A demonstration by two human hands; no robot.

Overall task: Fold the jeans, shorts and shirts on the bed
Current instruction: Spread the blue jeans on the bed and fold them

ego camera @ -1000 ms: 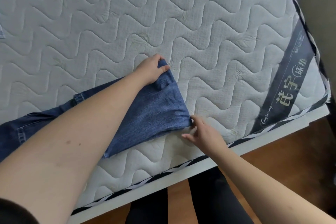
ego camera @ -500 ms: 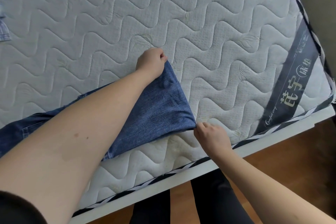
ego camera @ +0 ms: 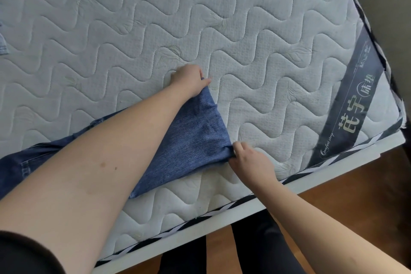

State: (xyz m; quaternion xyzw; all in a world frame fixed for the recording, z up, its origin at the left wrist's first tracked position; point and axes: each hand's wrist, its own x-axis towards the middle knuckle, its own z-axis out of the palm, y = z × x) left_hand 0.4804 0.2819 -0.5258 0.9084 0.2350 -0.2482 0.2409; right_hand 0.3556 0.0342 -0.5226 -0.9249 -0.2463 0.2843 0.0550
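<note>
Fingers of the left hand (ego camera: 189, 80) are kept curled on the far hem corner of the jeans (ego camera: 191, 142), lying on the mattress (ego camera: 255, 29); the near corner, barely shifted, is still pinched by the right hand (ego camera: 249, 160).

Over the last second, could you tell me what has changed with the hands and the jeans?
The right hand, open beside the hem corner a second ago, closed in and now pinches the near corner of the jeans. The left hand kept its grip on the far corner. The jeans stayed flat on the mattress.
</note>
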